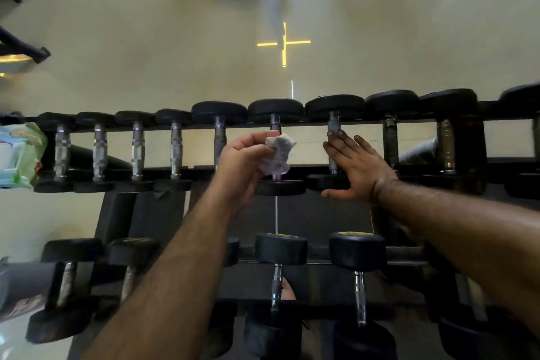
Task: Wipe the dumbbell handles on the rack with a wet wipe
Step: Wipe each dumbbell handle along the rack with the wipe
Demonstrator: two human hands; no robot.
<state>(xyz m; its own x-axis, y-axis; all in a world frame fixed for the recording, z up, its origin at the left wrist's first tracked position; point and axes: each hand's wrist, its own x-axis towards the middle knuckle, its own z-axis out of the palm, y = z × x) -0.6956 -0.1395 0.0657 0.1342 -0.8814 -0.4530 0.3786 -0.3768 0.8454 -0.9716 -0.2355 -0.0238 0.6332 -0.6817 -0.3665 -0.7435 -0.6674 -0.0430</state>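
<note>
Left hand point(244, 162) pinches a crumpled wipe point(277, 153) between thumb and fingers, grip closed on it, held over the handle point(274, 123) of a dumbbell near the middle of the rack's point(292, 124) top row. Right hand point(355, 165) is flat with straight fingers, grip wide and holding nothing, lying across the next handle point(333, 126) to the right, thumb by that dumbbell's near head point(325, 181). A wipes pack point(20, 155) sits at the row's left end, more dumbbells point(355, 251) on the lower row, pale floor point(146, 52) with a yellow cross point(284, 44) beyond.
</note>
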